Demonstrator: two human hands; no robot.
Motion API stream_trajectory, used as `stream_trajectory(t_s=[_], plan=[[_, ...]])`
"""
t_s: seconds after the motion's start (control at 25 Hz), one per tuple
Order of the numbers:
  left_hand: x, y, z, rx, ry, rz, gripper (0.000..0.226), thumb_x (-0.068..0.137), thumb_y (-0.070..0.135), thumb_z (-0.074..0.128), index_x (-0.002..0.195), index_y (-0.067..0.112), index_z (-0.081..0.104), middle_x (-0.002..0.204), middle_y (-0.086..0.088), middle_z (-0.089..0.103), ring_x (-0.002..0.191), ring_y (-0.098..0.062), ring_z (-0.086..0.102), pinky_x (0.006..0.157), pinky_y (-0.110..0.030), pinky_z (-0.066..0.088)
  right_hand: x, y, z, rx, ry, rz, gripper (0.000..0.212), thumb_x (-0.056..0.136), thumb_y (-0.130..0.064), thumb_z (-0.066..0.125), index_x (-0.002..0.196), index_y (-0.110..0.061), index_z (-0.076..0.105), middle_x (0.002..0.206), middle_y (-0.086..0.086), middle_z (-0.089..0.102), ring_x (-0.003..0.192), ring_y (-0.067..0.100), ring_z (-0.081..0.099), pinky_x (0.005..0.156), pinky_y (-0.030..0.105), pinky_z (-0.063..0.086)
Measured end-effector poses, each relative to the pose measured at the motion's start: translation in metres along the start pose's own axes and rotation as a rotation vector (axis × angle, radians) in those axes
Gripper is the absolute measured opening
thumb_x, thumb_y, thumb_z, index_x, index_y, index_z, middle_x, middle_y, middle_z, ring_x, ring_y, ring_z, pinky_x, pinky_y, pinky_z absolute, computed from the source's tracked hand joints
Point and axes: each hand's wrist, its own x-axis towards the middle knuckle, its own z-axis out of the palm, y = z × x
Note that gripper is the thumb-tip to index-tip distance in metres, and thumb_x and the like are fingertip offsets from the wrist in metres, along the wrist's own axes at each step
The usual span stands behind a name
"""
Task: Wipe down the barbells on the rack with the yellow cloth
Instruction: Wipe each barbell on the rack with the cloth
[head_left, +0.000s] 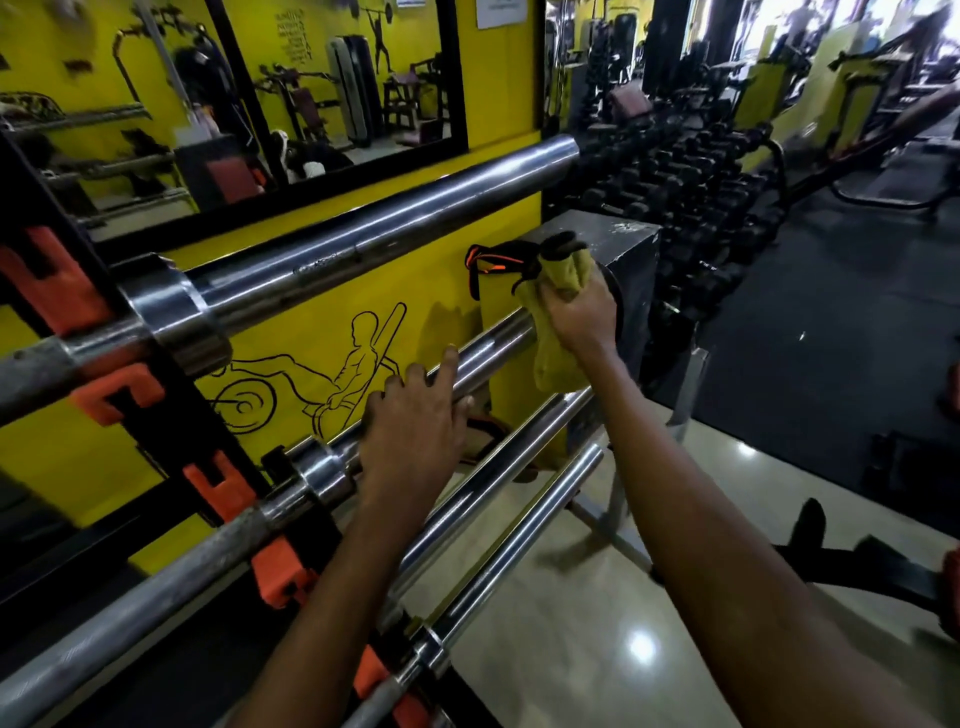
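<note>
Several chrome barbells lie in a black rack with orange hooks (109, 395) on the left. My right hand (582, 312) grips the yellow cloth (558, 358) at the far end of the second barbell's sleeve (493, 345); the cloth hangs down below the bar's tip. On the same sleeve, nearer the collar, rests my left hand (415, 431) with its fingers laid straight over the bar. The top barbell (374, 234) runs above both hands. Two lower barbell sleeves (524, 519) pass under my left forearm.
A yellow wall with a mirror (311, 93) stands behind the rack. A black box (618, 260) with orange-trimmed gear on it sits just beyond the bar ends. A dumbbell rack (691, 176) stretches away at right. Glossy floor (597, 649) lies below my right arm.
</note>
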Motion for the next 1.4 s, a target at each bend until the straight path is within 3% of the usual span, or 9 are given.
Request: stream_trajectory(t_s=[0.12, 0.32, 0.48, 0.6, 0.84, 1.04, 1.12, 1.28, 1.4], plan=[[-0.001, -0.001, 0.003, 0.031, 0.004, -0.001, 0.060, 0.101, 0.047, 0.030, 0.152, 0.025, 0.011, 0.130, -0.012, 0.050, 0.110, -0.026, 0.054, 0.087, -0.040, 0.045, 0.002, 0.010, 0.005, 0.463, 0.056, 0.341, 0.048, 0.088, -0.037, 0.070, 0.121, -0.003, 0.059, 0.102, 0.007, 0.064, 0.083, 0.015, 0.063, 0.072, 0.021, 0.052], [0.001, -0.001, 0.005, 0.023, 0.022, 0.009, 0.059, 0.099, 0.048, 0.033, 0.151, 0.023, 0.018, 0.124, -0.012, 0.055, 0.104, -0.026, 0.057, 0.083, -0.041, 0.047, -0.022, 0.022, 0.012, 1.065, 0.004, 0.601, 0.033, 0.090, -0.046, 0.065, 0.093, -0.013, 0.069, 0.081, 0.004, 0.068, 0.072, 0.020, 0.068, 0.067, 0.033, 0.058], [0.000, -0.001, 0.002, 0.008, -0.001, -0.010, 0.060, 0.098, 0.049, 0.035, 0.150, 0.023, 0.022, 0.121, -0.012, 0.056, 0.102, -0.026, 0.057, 0.080, -0.040, 0.046, -0.066, 0.019, 0.031, 1.096, -0.024, 0.762, 0.029, 0.094, -0.051, 0.057, 0.089, -0.023, 0.065, 0.074, -0.003, 0.068, 0.073, 0.016, 0.068, 0.069, 0.032, 0.058], [0.003, 0.001, -0.008, -0.082, -0.086, -0.033, 0.067, 0.098, 0.050, 0.037, 0.154, 0.025, 0.012, 0.133, -0.012, 0.050, 0.116, -0.028, 0.052, 0.091, -0.042, 0.042, -0.105, 0.039, 0.055, 1.167, -0.141, 0.826, 0.023, 0.107, -0.020, 0.037, 0.111, -0.033, 0.057, 0.091, -0.019, 0.073, 0.104, 0.014, 0.064, 0.083, 0.025, 0.058], [-0.048, -0.052, -0.054, 0.194, -0.267, -0.003, 0.071, 0.097, 0.057, 0.027, 0.154, 0.027, -0.002, 0.158, -0.001, 0.028, 0.144, -0.022, 0.026, 0.117, -0.049, 0.005, -0.099, -0.019, 0.039, 1.241, 0.052, 0.870, 0.035, 0.090, -0.055, 0.058, 0.086, -0.021, 0.065, 0.072, -0.001, 0.064, 0.064, 0.016, 0.064, 0.067, 0.031, 0.057], [-0.067, -0.068, -0.050, -0.220, -0.212, -0.090, 0.068, 0.094, 0.042, 0.050, 0.154, 0.027, 0.020, 0.145, -0.005, 0.043, 0.131, -0.027, 0.033, 0.106, -0.044, 0.031, -0.152, -0.024, 0.061, 1.253, 0.013, 1.143, 0.042, 0.091, -0.057, 0.060, 0.082, -0.015, 0.060, 0.067, 0.002, 0.062, 0.053, 0.016, 0.062, 0.046, 0.025, 0.055], [-0.066, -0.067, -0.045, -0.259, -0.211, -0.103, 0.068, 0.094, 0.038, 0.052, 0.154, 0.024, 0.023, 0.144, -0.007, 0.043, 0.128, -0.029, 0.030, 0.104, -0.041, 0.032, -0.173, -0.028, 0.074, 1.372, -0.075, 1.092, 0.042, 0.092, -0.052, 0.061, 0.075, -0.014, 0.057, 0.060, 0.002, 0.059, 0.044, 0.016, 0.060, 0.045, 0.023, 0.054], [-0.066, -0.070, -0.043, -0.246, -0.199, -0.102, 0.074, 0.094, 0.037, 0.053, 0.155, 0.022, 0.014, 0.147, -0.008, 0.038, 0.130, -0.031, 0.029, 0.104, -0.043, 0.033, -0.195, -0.029, 0.091, 1.596, -0.257, 0.811, 0.045, 0.051, -0.048, 0.093, 0.063, -0.016, 0.064, 0.055, 0.000, 0.062, 0.047, 0.017, 0.061, 0.052, 0.024, 0.053], [-0.067, -0.067, -0.047, -0.256, -0.202, -0.149, 0.089, 0.093, 0.036, 0.053, 0.155, 0.021, -0.008, 0.155, -0.011, 0.024, 0.138, -0.032, 0.023, 0.111, -0.048, 0.025, -0.199, -0.042, 0.085, 1.691, -0.506, 0.681, 0.029, 0.072, -0.040, 0.085, 0.074, -0.013, 0.074, 0.067, 0.002, 0.072, 0.061, 0.018, 0.071, 0.060, 0.029, 0.059]])
